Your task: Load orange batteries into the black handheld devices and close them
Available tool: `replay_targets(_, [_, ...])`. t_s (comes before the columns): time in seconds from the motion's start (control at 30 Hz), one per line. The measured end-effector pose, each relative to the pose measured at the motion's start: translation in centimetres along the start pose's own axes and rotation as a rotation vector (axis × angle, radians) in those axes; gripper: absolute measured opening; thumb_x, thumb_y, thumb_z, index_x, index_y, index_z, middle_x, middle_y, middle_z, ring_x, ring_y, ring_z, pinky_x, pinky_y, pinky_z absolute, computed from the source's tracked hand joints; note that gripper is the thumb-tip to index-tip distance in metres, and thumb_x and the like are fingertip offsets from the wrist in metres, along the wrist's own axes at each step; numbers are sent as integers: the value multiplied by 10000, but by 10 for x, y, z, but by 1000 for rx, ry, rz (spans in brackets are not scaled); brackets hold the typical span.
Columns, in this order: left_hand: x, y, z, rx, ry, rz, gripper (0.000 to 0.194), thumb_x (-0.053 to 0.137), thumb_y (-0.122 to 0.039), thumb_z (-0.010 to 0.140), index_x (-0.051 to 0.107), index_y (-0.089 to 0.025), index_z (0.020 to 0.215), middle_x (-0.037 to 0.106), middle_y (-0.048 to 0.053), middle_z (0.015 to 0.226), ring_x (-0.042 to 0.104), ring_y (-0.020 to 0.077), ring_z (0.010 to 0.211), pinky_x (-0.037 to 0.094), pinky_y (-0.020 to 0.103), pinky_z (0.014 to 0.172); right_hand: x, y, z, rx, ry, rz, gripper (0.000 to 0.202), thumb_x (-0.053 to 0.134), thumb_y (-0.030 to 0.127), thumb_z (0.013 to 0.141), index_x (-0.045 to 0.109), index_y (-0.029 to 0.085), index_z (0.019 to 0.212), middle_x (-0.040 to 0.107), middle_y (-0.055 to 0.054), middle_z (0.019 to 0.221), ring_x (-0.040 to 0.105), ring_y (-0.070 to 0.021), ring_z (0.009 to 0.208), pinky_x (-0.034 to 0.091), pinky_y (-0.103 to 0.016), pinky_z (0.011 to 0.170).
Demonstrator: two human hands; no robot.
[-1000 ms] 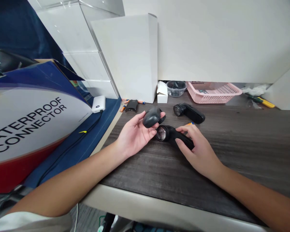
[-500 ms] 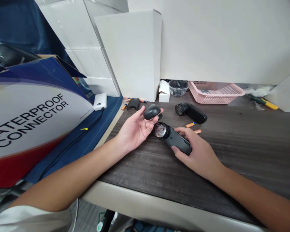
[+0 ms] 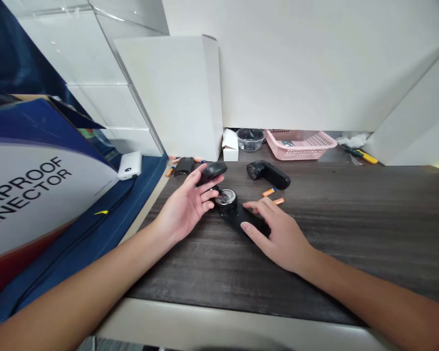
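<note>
My left hand [image 3: 185, 204], palm up with fingers partly stretched, holds a black rounded cover [image 3: 212, 171] between thumb and fingers. Just in front of those fingertips is the round perforated metal head of a black fabric shaver [image 3: 237, 214]. My right hand [image 3: 278, 231] grips the shaver's handle from the right, thumb on the near side and fingers on the far side. Part of the handle is hidden under that hand. A second black fabric shaver [image 3: 270, 174] lies farther back. Two orange batteries [image 3: 268, 192] rest beyond my right hand.
At the back stand a small white box [image 3: 230, 145], a clear plastic bowl [image 3: 250, 139] and a pink basket [image 3: 300, 147]. A dark curved piece [image 3: 184, 166] lies among several batteries at the left. A white power bank [image 3: 130, 165] with a cable sits beside the large printed box [image 3: 29, 195].
The camera view has shifted, so the scene sits farther left. The shaver now lies lower, its head turned more upward. My left hand's fingers have straightened around the cover.
</note>
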State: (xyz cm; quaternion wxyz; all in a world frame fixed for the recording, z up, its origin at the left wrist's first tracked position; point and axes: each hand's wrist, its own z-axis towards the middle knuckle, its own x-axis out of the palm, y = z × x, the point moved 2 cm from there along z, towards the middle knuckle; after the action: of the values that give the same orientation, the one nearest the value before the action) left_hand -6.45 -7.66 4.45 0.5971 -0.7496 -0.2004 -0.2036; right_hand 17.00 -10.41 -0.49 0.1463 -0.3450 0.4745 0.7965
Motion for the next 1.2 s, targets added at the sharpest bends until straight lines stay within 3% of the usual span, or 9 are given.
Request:
replay_targets(0.13, [1,-3,-1,76,-21,97,419,688,-119,926,682,-150,1344,763,150,1322,750,142,800,594,200,558,-5,-4,4,15,-102,48,245,612,393,1058,649,257,1258,696,-80,1184,681,-257,1104,540,-425,950])
replay_targets(0.37, [-4,-10,2,304,-62,384,391,829,-265,868,738,-181,1238,705,64,1178,501,60,637,349,150,441,-18,-5,12,77,-207,123,129,620,343,1025,688,254,1088,637,-44,1000,634,-214,913,487,-349,747])
replay_targets(0.6, [9,-41,18,496,97,1031,251,828,-402,902,830,-218,1072,751,76,1092,625,181,886,498,222,748,-65,-52,36,204,-407,-66,313,749,482,920,632,248,1093,651,-40,1046,612,-220,885,472,-365,794])
replay_targets(0.7, [23,-46,45,460,210,1306,253,892,-411,826,842,-244,1009,772,77,1088,650,256,1020,488,246,806,-75,-86,49,397,-276,-116,653,796,662,842,608,217,1283,680,-84,1139,656,-260,953,483,-379,810])
replay_targets(0.8, [31,-41,84,345,302,1344,349,965,-406,712,838,-239,991,775,79,991,666,273,951,471,263,791,-73,-104,63,442,-98,-128,516,764,652,877,698,202,1121,720,-69,1029,661,-237,867,450,-351,752])
replay_targets(0.9, [35,-32,118,245,445,1495,440,995,-452,627,831,-219,962,774,85,890,680,264,820,467,280,748,-69,-104,79,342,-147,-179,397,719,587,940,696,201,849,688,-34,822,594,-198,728,380,-330,665])
replay_targets(1.0, [35,-32,134,313,521,1832,492,925,-502,714,811,-215,1097,812,114,1076,730,307,941,517,340,844,-73,-95,92,121,-400,-218,323,727,503,973,744,185,916,680,-34,822,582,-191,719,418,-331,675])
replay_targets(1.1, [36,-43,126,492,569,1930,445,740,-492,945,746,-214,1292,792,129,1275,735,320,1123,532,399,978,-84,-77,96,-167,-584,-224,244,758,400,977,779,212,1131,737,-61,1006,671,-215,851,546,-365,789])
replay_targets(1.2, [42,-56,92,764,490,1674,457,696,-501,1010,691,-234,1381,750,106,1387,711,291,1237,536,407,1080,-98,-47,87,-410,-675,-258,241,769,333,980,774,255,1208,761,-84,1156,734,-262,1059,620,-436,915])
